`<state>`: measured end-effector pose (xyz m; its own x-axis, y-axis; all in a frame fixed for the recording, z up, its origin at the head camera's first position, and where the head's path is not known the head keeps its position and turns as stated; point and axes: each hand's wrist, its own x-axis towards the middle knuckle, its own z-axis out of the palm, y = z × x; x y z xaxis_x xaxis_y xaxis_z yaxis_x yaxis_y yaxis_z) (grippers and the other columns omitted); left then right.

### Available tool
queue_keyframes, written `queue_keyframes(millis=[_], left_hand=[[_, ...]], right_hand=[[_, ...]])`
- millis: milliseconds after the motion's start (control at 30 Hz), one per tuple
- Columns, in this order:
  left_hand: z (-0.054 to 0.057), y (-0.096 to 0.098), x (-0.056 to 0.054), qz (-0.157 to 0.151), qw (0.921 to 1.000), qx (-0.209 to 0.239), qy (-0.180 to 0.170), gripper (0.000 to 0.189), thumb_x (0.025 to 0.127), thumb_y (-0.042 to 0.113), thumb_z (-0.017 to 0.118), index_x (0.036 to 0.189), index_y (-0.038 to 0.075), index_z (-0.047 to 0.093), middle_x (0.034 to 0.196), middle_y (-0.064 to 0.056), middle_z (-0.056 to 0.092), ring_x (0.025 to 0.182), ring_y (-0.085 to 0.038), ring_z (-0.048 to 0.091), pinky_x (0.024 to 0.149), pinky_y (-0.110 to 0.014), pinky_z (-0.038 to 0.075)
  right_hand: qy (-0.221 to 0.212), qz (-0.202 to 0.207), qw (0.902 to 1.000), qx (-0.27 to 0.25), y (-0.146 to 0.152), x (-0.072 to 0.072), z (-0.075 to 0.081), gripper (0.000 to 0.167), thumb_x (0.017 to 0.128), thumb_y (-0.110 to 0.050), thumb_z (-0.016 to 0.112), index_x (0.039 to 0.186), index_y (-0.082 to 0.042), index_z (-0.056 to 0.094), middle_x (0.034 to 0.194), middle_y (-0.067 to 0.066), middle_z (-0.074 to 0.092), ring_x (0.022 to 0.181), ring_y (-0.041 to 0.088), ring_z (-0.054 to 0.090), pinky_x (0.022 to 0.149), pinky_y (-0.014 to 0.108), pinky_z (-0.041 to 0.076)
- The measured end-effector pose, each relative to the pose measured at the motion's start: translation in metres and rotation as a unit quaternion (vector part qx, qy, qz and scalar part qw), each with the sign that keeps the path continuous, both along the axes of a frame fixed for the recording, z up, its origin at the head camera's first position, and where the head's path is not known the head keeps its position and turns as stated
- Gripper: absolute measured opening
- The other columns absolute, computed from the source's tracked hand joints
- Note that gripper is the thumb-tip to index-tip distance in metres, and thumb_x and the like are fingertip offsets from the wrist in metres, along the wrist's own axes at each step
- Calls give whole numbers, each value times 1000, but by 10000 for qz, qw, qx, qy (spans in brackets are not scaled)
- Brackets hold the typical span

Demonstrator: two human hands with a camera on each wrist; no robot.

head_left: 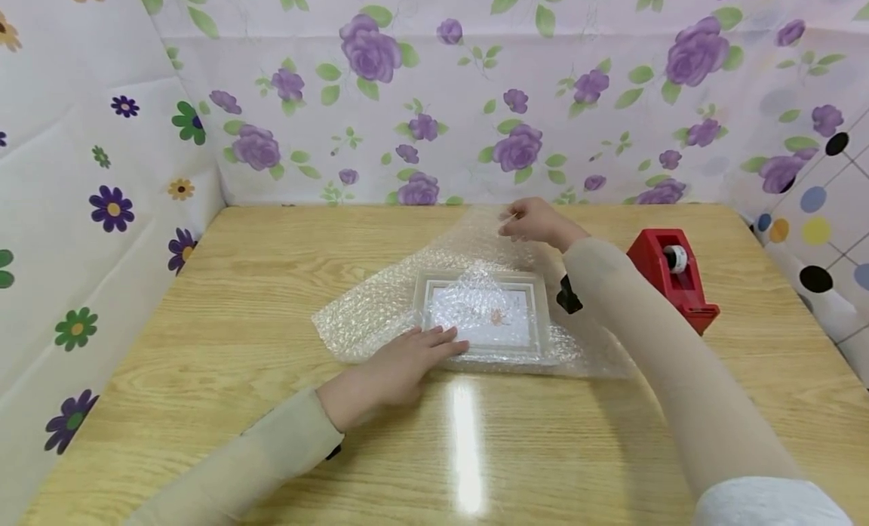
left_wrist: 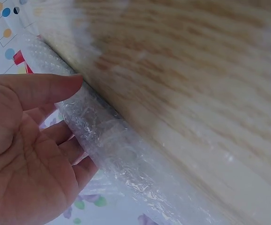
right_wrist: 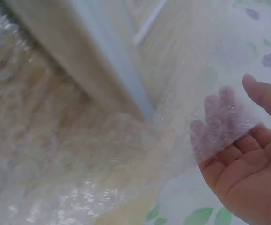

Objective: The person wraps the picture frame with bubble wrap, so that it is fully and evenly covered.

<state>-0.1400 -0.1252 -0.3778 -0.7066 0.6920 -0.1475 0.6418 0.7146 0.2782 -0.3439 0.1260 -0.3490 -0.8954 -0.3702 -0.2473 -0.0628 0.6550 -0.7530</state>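
Left hand (head_left: 400, 364): fingers laid over the near-left corner of the picture frame (head_left: 482, 318), thumb along the wrapped near edge; pressing, not clenched. Right hand (head_left: 536, 223): beyond the frame's far right corner, fingers behind the raised bubble wrap (head_left: 370, 311), thumb standing clear; not clenched. Picture frame: pale, rectangular, lying flat, bubble wrap about it and spreading past its left and right. Tape dispenser (head_left: 675, 277): red, right of the frame, well apart. Table (head_left: 258, 284): wood-grain, beneath the frame.
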Motion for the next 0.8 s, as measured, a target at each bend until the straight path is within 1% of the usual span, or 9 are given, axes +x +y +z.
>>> queue_keyframes(millis=[67, 133, 233, 333, 500, 600, 633, 733, 800], left_hand=[[0, 0, 0, -22, 10000, 34, 39, 76, 74, -14, 57, 143, 15, 43, 150, -12, 38, 137, -31, 37, 114, -48, 27], [0, 0, 0, -47, 10000, 50, 73, 74, 76, -13, 58, 143, 15, 43, 149, -12, 39, 137, -31, 37, 114, -49, 28], [0, 0, 0, -63, 9999, 40, 100, 73, 77, -11, 59, 143, 15, 43, 149, -13, 39, 137, -31, 37, 114, -49, 28], [0, 0, 0, -68, 9999, 3, 155, 72, 77, -10, 59, 143, 14, 43, 149, -13, 40, 137, -32, 38, 113, -49, 29], [1, 1, 0, -73, 9997, -2, 215, 70, 78, -8, 58, 143, 14, 43, 148, -14, 40, 136, -33, 39, 112, -50, 30], [2, 2, 1, -69, 9998, 1, 193, 69, 79, -8, 57, 143, 14, 43, 148, -14, 40, 136, -33, 39, 112, -51, 30], [2, 2, 1, -66, 9998, -7, 183, 69, 79, -8, 57, 143, 14, 43, 148, -14, 40, 136, -33, 39, 112, -51, 30], [2, 2, 1, -53, 9998, -51, 168, 69, 79, -6, 59, 143, 14, 43, 149, -14, 39, 136, -33, 38, 112, -50, 29], [1, 2, 1, -48, 9998, -80, 163, 68, 80, -3, 61, 143, 14, 42, 149, -15, 38, 137, -33, 37, 113, -50, 29]], right_hand=[[-10, -39, 9999, -94, 0, 1, 3, 26, 92, -12, 60, 111, 6, 59, 125, 22, 58, 98, 31, 63, 87, 39, 54], [-17, 6, 10000, -91, 1, 2, 7, 22, 93, -12, 59, 107, 5, 62, 124, 20, 61, 98, 29, 64, 88, 38, 54], [40, 163, 9998, -96, 3, 4, 12, 24, 93, -11, 59, 112, 2, 65, 118, 20, 64, 101, 30, 64, 92, 40, 52], [205, 432, 9988, -86, 3, 10, 17, 22, 92, -9, 59, 109, 2, 66, 111, 19, 67, 103, 32, 64, 95, 41, 50], [773, 955, 9924, 44, 3, 24, 18, 17, 92, -4, 55, 103, 3, 65, 102, 19, 69, 100, 36, 63, 86, 38, 52], [1168, 1259, 9851, 57, 3, 35, 15, 13, 93, 0, 51, 100, 5, 61, 101, 21, 68, 97, 35, 64, 81, 35, 54], [1275, 1339, 9827, 42, 3, 39, 14, 10, 93, 0, 51, 98, 5, 59, 98, 22, 68, 90, 34, 65, 77, 34, 54], [1625, 1550, 9744, 95, 4, 51, 11, 9, 93, 1, 52, 95, 6, 59, 92, 23, 67, 76, 25, 61, 71, 32, 53], [1813, 1630, 9697, 163, 6, 58, 10, 14, 92, 0, 54, 100, 7, 63, 95, 23, 68, 74, 22, 60, 71, 32, 52]])
